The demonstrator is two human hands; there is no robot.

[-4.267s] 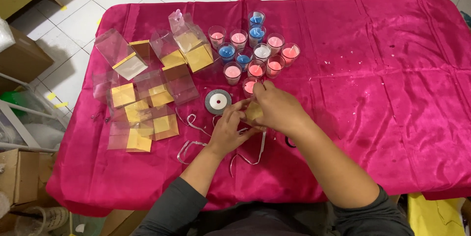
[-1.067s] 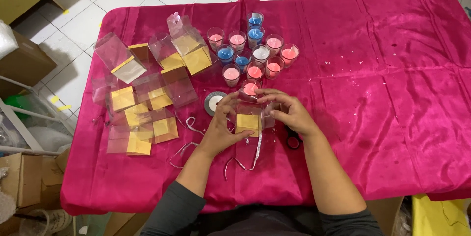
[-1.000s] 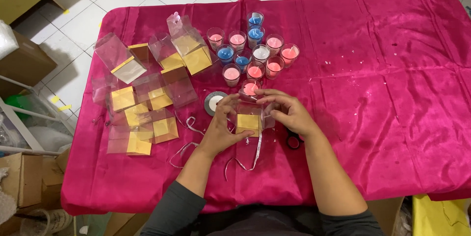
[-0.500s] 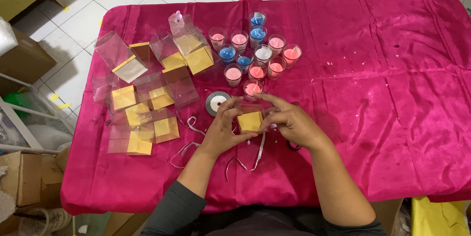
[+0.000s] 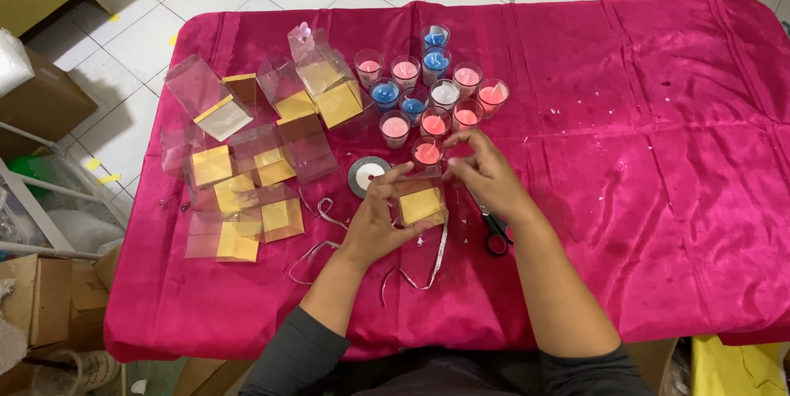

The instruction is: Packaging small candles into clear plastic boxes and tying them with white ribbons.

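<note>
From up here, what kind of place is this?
Probably a home craft or gift-packing spot: a table under a pink cloth, small candle glasses, clear boxes with gold bases, ribbon roll, cardboard cartons around.

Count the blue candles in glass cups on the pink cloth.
3. One blue candle stands at the far end of the cluster, a second just in front of it, and a third at the left. A fourth cup may also be blue.
</note>
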